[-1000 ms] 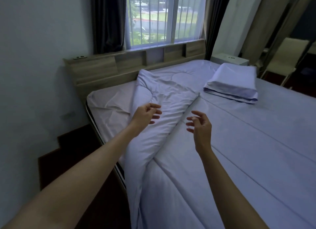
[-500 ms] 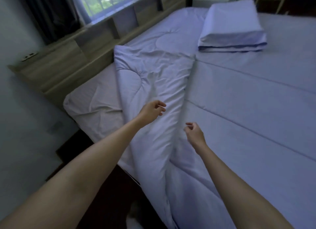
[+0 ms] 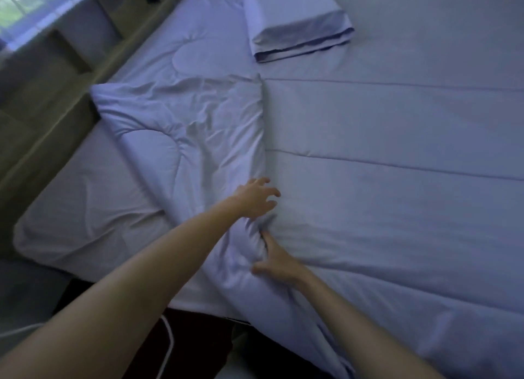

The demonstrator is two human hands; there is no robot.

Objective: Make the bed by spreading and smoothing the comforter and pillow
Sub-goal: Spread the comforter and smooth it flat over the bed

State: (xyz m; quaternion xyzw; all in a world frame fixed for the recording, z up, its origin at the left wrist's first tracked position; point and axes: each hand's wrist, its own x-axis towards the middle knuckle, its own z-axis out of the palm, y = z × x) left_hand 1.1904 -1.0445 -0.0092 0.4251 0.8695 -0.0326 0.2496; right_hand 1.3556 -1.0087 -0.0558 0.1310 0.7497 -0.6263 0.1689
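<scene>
Near the bed's (image 3: 71, 231) left edge, the right hand (image 3: 276, 258) is gripping the folded-back comforter (image 3: 181, 135) while the left hand (image 3: 255, 198) is hovering with fingers spread, risking fresh bunching if only 1 side gets pulled.

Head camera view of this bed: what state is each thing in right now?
Pale lavender quilted comforter: spread flat on the right, its left part folded back and wrinkled.
Folded-back flap: creased, lying over the comforter.
White fitted sheet: uncovered at the left.
Lavender pillow: flat on the comforter near the head end.
Left hand: open, fingers spread at the fold's edge.
Right hand: gripping the bunched fold.
</scene>
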